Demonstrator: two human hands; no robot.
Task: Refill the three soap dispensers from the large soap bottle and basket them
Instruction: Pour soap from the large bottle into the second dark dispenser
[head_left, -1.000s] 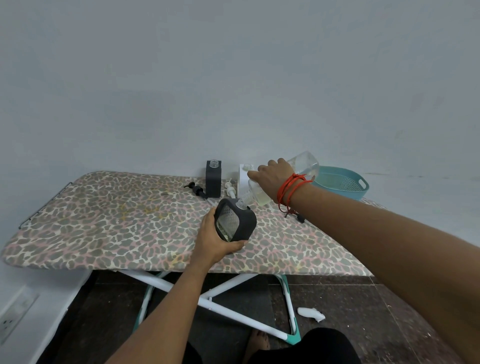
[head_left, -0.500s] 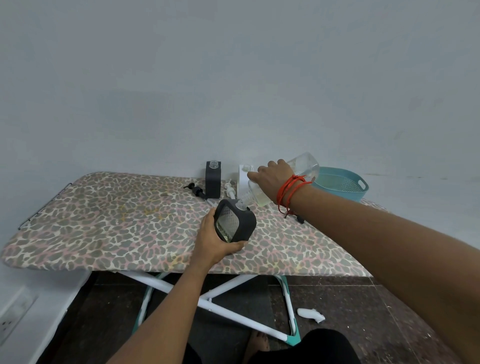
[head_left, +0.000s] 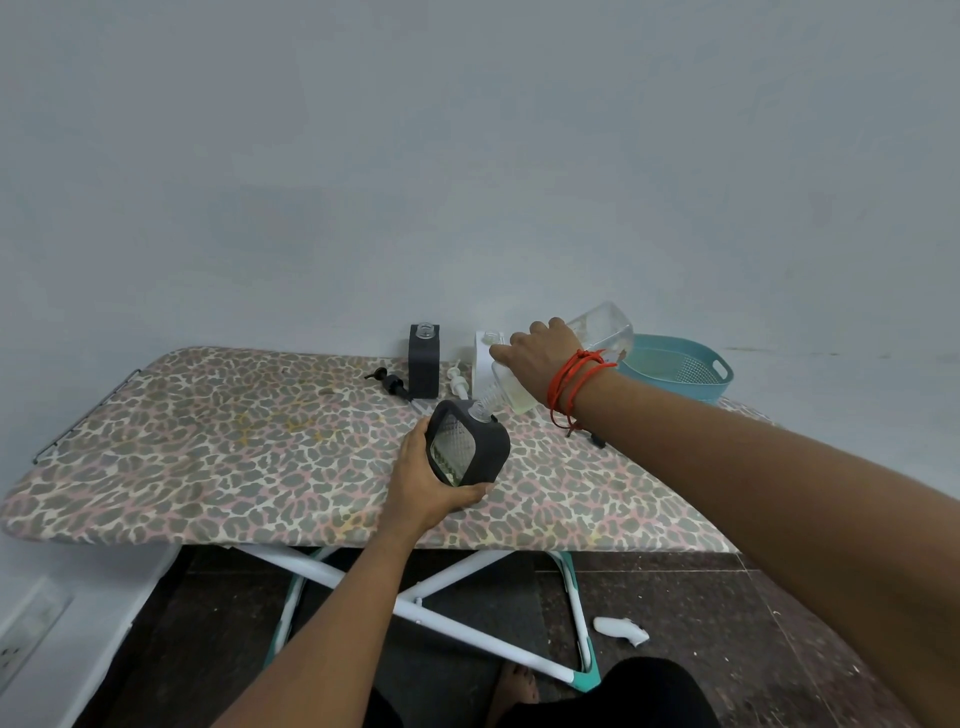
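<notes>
Head view, large soap bottle (head_left: 597, 343) tipped into dispenser (head_left: 467, 449)

Plain pale grey wall (head_left: 467, 156) behind a leopard-print ironing board (head_left: 208, 441) on white crossed legs (head_left: 441, 629), over dark speckled floor (head_left: 701, 623).

Both arms bare, no sleeves showing at all. Right wrist has a red cord bracelet (head_left: 571, 387) wrapped round a few times, maybe 3 loops, hard to count, with a knotted end hanging loose. Bare foot (head_left: 514, 693) down below, plus dark clothing (head_left: 644, 693) over the knee.
</notes>
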